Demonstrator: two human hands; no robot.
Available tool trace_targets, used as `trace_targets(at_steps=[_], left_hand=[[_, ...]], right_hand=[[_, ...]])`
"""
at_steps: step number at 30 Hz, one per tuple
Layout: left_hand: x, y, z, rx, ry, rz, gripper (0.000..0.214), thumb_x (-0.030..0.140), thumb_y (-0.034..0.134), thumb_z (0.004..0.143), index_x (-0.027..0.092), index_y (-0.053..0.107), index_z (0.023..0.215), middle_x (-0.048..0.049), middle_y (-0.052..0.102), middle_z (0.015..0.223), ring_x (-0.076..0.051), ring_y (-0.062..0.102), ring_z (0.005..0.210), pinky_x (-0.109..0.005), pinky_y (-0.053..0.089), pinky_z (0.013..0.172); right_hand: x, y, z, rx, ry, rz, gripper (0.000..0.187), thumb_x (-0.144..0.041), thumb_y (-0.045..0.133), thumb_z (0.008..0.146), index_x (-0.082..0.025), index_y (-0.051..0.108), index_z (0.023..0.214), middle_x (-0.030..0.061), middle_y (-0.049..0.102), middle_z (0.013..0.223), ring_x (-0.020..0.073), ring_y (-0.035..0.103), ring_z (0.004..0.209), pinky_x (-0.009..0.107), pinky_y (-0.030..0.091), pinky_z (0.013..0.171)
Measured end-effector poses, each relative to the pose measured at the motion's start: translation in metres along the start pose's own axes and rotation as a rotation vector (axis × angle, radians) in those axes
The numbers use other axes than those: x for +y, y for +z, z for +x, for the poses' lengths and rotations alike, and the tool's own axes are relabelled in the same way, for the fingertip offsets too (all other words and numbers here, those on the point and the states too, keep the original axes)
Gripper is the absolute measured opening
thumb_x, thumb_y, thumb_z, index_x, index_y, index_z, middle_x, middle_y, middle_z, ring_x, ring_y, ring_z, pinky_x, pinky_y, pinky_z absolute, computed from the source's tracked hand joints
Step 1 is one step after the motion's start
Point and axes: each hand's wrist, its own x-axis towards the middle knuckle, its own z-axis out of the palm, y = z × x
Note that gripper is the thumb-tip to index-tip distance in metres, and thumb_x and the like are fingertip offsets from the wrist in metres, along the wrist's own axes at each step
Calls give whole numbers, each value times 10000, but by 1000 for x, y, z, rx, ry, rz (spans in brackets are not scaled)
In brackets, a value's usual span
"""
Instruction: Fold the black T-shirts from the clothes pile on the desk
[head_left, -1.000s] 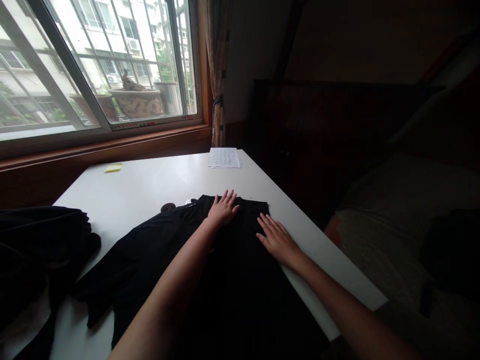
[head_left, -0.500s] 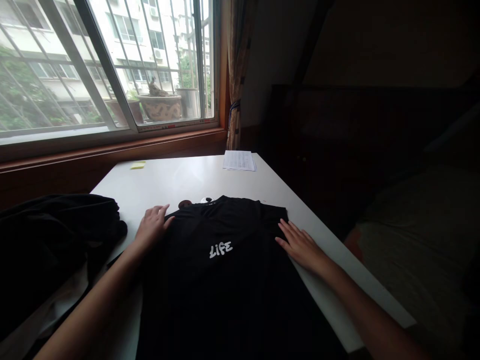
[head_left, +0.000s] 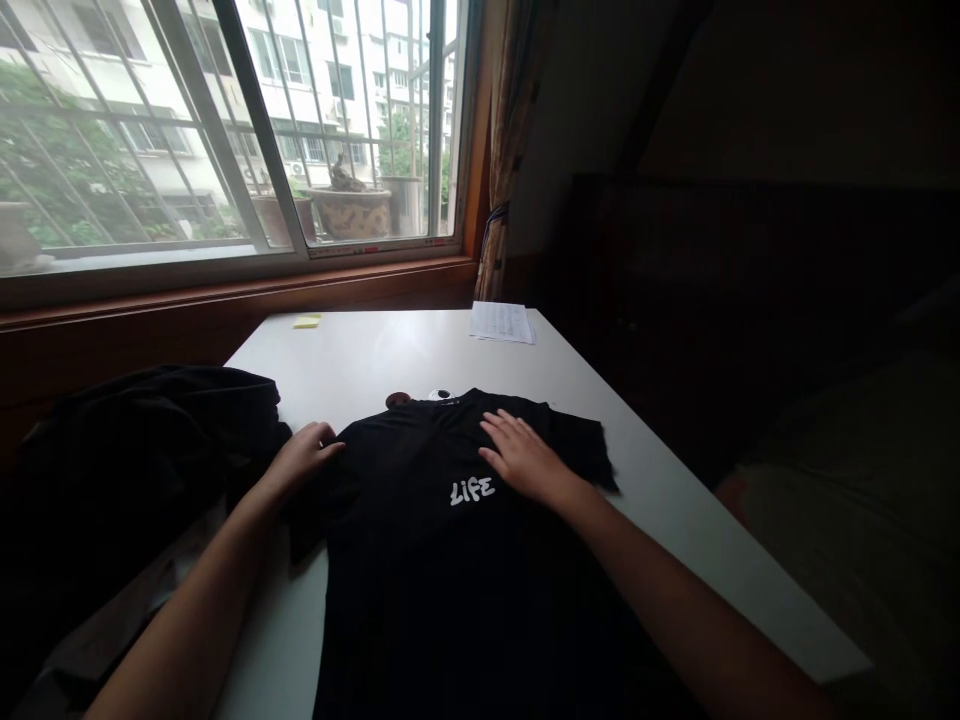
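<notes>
A black T-shirt [head_left: 420,560] lies spread on the white table, its collar away from me and white lettering [head_left: 472,489] on its chest. At its left shoulder edge, my left hand [head_left: 304,455] has curled fingers and a thumb that close on the fabric. My right hand [head_left: 521,460] rests flat on the upper chest, just above the lettering, with its fingers stretched out. Beyond the collar, a brown round object [head_left: 397,399] and a white and black round object [head_left: 443,395] partly show; the shirt hides the rest of them.
Dark clothing [head_left: 150,430] is heaped left of the shirt. On the white table [head_left: 360,345], yellow paper [head_left: 307,321] and printed sheets [head_left: 501,322] lie at the far edge. A barred window [head_left: 225,140] and a tied curtain [head_left: 495,240] stand behind.
My right hand has moved left from the right sleeve onto the chest. My left hand's fingers have curled in at the shoulder. The view has turned slightly left.
</notes>
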Motion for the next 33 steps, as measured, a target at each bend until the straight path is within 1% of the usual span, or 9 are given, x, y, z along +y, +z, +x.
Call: trace_targets(at_steps=[4,7,10,13,16,19,25,29,33], left_hand=[[5,-5,5,39,-8,51,199,426,547,863,230,576,844,-44,667,936,-230,627,892,-315,498,780],[6,-5,8,71,-40,166,136,361,562,882,227,574,859,-46,667,962,-218,625,869,-298,488,757],[5,-3,6,117,-63,226,136,337,527,928,218,593,916,-67,655,1003,-220,626,840,-300,474,726],[8,-1,-1,179,-50,286,221,298,438,978,206,626,1050,-110,631,1108,-258,631,933,-343,484,793],[21,5,-12,237,109,377,326,261,401,993,196,624,1220,-142,613,1228,-300,588,1130,-398,476,952],[35,21,-24,200,277,395,404,292,369,1020,196,585,1348,-125,578,1393,-282,498,1325,-415,402,1118],[37,56,-38,52,182,445,553,425,365,1031,221,392,1545,-67,309,1639,-289,249,1523,-515,230,1228],[34,57,-38,12,143,472,586,467,329,1040,254,306,1586,-34,214,1664,-280,187,1542,-538,177,1235],[36,54,-38,-5,108,475,617,505,289,1043,241,261,1601,-40,184,1669,-273,155,1550,-545,154,1235]], right_hand=[[-66,23,42,-55,-233,140,614,-513,382,1035,-166,411,1540,111,307,1643,277,225,1531,494,214,1238],[-99,43,64,-96,-343,172,634,-534,381,1034,-172,380,1555,106,254,1659,260,201,1539,487,186,1246],[-116,59,74,-117,-382,158,652,-563,363,1033,-187,354,1567,85,240,1664,240,177,1546,474,145,1256],[-120,66,75,-106,-386,148,671,-581,330,1036,-185,331,1577,74,237,1665,227,165,1548,462,124,1261],[-118,67,74,-96,-389,138,676,-588,318,1035,-190,322,1582,72,237,1664,228,171,1547,462,130,1260],[-118,68,73,-83,-388,134,665,-577,330,1035,-202,319,1584,69,246,1661,232,176,1546,466,131,1260],[-105,67,69,-63,-361,164,652,-562,333,1038,-191,344,1574,82,288,1648,228,203,1540,458,153,1257],[-67,62,59,-76,-263,134,670,-580,331,1030,-200,332,1581,83,250,1661,238,190,1543,473,145,1254],[2,55,38,-67,-76,55,688,-590,271,1033,-192,296,1594,86,231,1667,235,171,1547,489,135,1252]])
